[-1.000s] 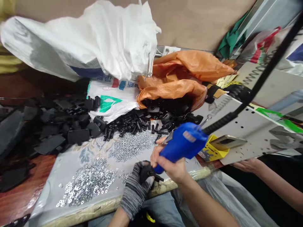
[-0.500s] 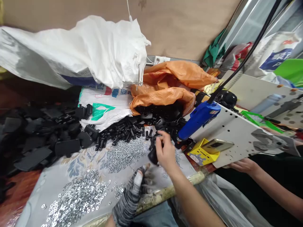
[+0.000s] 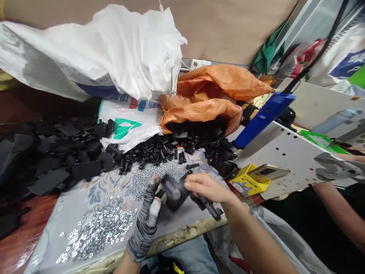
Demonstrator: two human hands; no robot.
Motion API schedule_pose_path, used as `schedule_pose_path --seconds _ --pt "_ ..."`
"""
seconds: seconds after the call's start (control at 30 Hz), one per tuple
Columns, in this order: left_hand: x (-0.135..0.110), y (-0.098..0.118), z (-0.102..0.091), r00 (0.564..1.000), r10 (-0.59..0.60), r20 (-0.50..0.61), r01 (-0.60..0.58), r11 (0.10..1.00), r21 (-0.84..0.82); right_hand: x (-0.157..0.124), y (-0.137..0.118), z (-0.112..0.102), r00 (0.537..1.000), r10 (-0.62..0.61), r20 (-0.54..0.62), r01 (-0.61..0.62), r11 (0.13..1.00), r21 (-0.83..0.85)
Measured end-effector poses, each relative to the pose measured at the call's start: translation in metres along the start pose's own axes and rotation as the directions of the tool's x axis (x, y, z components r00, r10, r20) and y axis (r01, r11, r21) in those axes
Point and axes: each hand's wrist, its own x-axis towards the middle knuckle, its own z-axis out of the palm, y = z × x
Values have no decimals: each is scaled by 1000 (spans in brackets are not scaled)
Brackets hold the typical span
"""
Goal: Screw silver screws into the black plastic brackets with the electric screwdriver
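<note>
My left hand (image 3: 145, 222), in a grey striped fingerless glove with white wrapping on a finger, is closed at the left edge of a black plastic part (image 3: 174, 193). This part has a broad rounded face and is blurred by motion. From the right, my bare right hand (image 3: 205, 186) pinches its edge. Below my right palm a second black piece (image 3: 211, 208) with a narrow arm sticks out; whether it is joined to the first I cannot tell. Small silver screws (image 3: 142, 179) lie heaped just behind my hands, and silver washers (image 3: 97, 224) spread to their left.
Black parts (image 3: 85, 169) pile up at left, with black tubular pieces (image 3: 154, 152) behind the screws. A blue electric screwdriver (image 3: 262, 120) hangs at right above a yellow box (image 3: 251, 182) bearing a phone (image 3: 269, 172). An orange sack (image 3: 205, 108) lies behind. Another person's forearm (image 3: 339, 217) shows at right.
My right hand has come down and toward me with black pieces, and my left hand has risen to meet it. The hanging screwdriver has swung up and right. The view has shifted slightly.
</note>
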Motion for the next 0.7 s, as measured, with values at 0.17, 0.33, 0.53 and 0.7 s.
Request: schedule_pose_path --seconds 0.17,0.33,0.53,0.7 --pt "-4 10 -13 994 13 112 -21 997 77 -13 -23 28 961 -143 -238 141 990 -25" --pt "-15 13 3 988 134 72 -146 969 197 -15 -40 44 909 -335 -249 291 936 -200" --pt "-27 13 19 996 -43 74 40 998 43 -16 -34 52 864 -469 -182 354 824 -442" --pt "-25 34 9 987 -110 114 120 990 -80 -21 -25 56 775 -475 -417 413 880 -236"
